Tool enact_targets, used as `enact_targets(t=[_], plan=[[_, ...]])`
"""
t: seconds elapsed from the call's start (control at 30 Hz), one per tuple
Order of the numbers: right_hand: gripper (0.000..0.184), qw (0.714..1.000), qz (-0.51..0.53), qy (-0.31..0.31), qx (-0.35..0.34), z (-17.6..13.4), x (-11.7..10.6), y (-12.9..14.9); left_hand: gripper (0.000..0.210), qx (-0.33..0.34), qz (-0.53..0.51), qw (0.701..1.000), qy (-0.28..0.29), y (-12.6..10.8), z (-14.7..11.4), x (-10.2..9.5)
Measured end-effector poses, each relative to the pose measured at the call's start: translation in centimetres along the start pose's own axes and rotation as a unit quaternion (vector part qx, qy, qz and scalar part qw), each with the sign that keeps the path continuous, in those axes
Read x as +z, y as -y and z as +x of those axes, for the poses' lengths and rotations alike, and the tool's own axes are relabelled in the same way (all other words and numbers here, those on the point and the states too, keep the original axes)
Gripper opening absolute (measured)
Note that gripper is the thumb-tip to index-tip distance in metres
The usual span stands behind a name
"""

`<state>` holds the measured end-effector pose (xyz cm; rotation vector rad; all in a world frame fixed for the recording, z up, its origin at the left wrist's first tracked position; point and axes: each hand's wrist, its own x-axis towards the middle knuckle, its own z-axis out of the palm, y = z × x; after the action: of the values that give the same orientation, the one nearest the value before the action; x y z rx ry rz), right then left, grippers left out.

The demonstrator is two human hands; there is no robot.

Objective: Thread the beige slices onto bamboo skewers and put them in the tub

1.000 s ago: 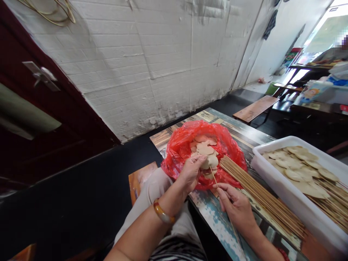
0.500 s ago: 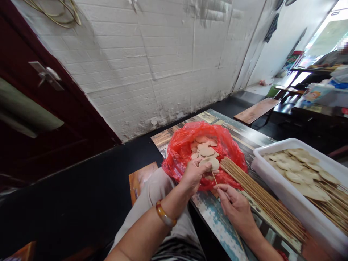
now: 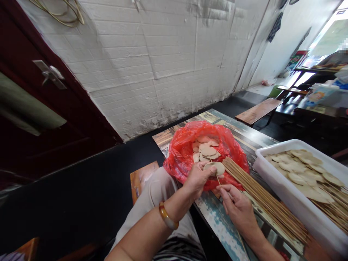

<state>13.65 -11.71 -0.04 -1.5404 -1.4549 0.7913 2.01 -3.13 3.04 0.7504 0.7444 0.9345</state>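
Note:
A pale, flat, oval slice (image 3: 217, 167) is pinched between the thumb and fingers of my left hand (image 3: 201, 177). My right hand (image 3: 236, 203) grips a thin wooden skewer (image 3: 219, 181), whose upper end meets the slice at my left thumb. Whether the tip has gone through the slice is hidden. Below both hands spreads an open red plastic bag (image 3: 179, 148) with a heap of similar slices (image 3: 208, 150) inside. A bundle of bare skewers (image 3: 263, 197) lies to the right, its far ends resting on the bag.
On the table's right side stands a white plastic tub (image 3: 262, 163) of slices, some with skewers. The patterned table (image 3: 214, 217) reaches toward a white wall (image 3: 168, 65). A wooden bench (image 3: 258, 110) stands beyond, and a person (image 3: 333, 59) sits at the far right.
Both hands keep hold of the slice and skewer in nearly the same pose. The whole view has shifted slightly, and the slice appears a little lower and tilted differently.

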Motion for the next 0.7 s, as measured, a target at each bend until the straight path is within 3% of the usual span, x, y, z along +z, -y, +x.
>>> enact_targets(t=[0.3,0.4,0.5,0.63,0.7], plan=[[0.026,0.999,0.027,-0.021,0.012,0.3,-0.2,0.2,0.039,-0.024,0.007,0.999,0.042,0.5,-0.3,0.2],[0.029,0.995,0.076,-0.038,0.044,0.3,-0.4,0.0,0.041,0.005,0.061,0.998,0.028,-1.0,0.6,-0.6],[0.034,0.989,0.113,-0.055,0.071,0.5,-0.5,-0.2,0.033,0.082,0.108,0.991,-0.010,-2.9,2.3,-2.2],[0.034,0.983,0.142,-0.079,0.086,0.9,-0.5,-0.7,0.022,0.168,0.291,0.940,-0.062,-4.1,5.0,-4.3],[0.033,0.983,0.139,-0.085,0.084,1.0,-0.6,-0.8,0.017,0.201,0.417,0.884,-0.073,-4.1,6.0,-4.8]])
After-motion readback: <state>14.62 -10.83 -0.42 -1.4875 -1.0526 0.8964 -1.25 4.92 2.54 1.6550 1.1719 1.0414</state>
